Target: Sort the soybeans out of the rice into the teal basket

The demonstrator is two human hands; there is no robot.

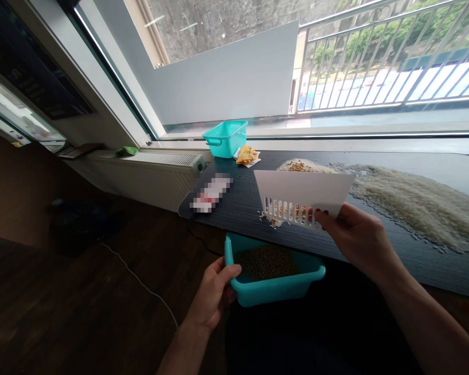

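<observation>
My left hand (213,291) grips the left rim of a teal plastic bin (273,293), thumb over the edge. Small brown beans or grains (268,262) cover its bottom, and it sits just below the table's front edge. In my right hand (361,242) is a white slotted scraper (303,187), pinched at its lower right corner and tilted over the table. Through its slots show rice and brown bits. Behind it lies a pile of rice mixed with brown beans (303,165), partly hidden. A few grains (272,221) lie by the scraper's lower left corner.
A long heap of white rice (418,200) spreads over the right of the dark table (242,208). Another teal bin (226,139) and a yellowish snack-like item (247,154) on paper stand at the back left. Nearby are a blurred-out item (213,192), a radiator (160,177) and the window.
</observation>
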